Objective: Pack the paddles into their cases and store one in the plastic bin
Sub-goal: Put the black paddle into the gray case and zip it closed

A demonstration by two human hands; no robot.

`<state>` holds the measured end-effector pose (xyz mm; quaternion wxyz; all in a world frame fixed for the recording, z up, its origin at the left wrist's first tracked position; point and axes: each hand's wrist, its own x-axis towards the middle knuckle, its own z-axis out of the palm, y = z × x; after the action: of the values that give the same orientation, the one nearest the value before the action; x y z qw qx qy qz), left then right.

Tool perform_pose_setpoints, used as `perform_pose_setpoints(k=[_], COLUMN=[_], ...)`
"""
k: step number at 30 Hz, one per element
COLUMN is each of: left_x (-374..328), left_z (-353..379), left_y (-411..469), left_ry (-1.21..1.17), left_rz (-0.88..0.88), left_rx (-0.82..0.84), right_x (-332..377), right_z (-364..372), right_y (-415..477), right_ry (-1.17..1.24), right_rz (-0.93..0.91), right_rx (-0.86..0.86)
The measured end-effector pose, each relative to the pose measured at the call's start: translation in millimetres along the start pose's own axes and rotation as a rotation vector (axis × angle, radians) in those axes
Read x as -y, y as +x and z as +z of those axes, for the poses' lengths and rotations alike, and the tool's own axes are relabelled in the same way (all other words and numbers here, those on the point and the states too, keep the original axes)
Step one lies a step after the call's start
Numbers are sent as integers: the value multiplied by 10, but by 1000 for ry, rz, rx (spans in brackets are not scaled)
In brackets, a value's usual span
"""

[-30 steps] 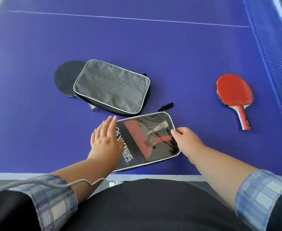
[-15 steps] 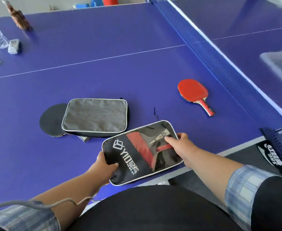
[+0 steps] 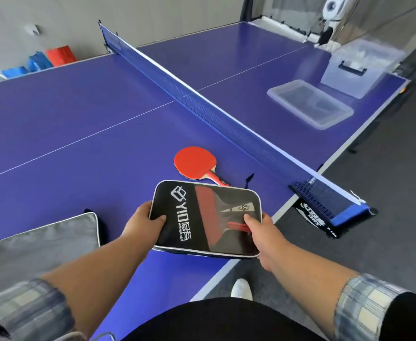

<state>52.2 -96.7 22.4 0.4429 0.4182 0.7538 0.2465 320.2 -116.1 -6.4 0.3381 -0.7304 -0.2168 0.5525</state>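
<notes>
Blue table-tennis table point(image 3: 79, 134) fills the view, its net point(image 3: 202, 112) running from far left to near right, with grey wall and floor beyond. Both hands hold the black case point(image 3: 205, 219) just above the table's near edge. The left hand point(image 3: 141, 223) pinches the case's left end, thumb on top and fingers hidden beneath. The right hand point(image 3: 263, 230) closes on the right near corner, thumb pressed to the clear panel.

The case is a rounded rectangle with white piping and a white logo; through its window a paddle with a red face shows inside, so it looks packed. Whether the zip is fully shut cannot be told.

The shallow clear bin point(image 3: 310, 104) sits across the net, far and to the right of the case, well apart from it. A taller lidded box point(image 3: 357, 67) stands just behind the bin. The right hand is the nearer one to the bin, and the case's long axis runs left to right, so the carry probably goes rightward and away, around or over the net.

A loose red paddle point(image 3: 195, 163) lies just beyond the case, and the grey case point(image 3: 39, 247) rests at the near left.
</notes>
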Motion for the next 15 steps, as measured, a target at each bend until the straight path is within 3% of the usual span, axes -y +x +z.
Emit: perform_pose_setpoints(k=[3,6,15], left_x=[-483,-939,-1763], left_z=[343,760,1791], left_y=[356,727,1834], left_ry=[14,177,436], left_rz=[3,89,211], left_rx=[87,114,191], right_x=[150,294,471], right_z=[-266,-502,-959], right_y=[279,644,1553], right_ry=[90,125,-9], right_rz=[31,75,211], right_rx=[-19,-41,-33])
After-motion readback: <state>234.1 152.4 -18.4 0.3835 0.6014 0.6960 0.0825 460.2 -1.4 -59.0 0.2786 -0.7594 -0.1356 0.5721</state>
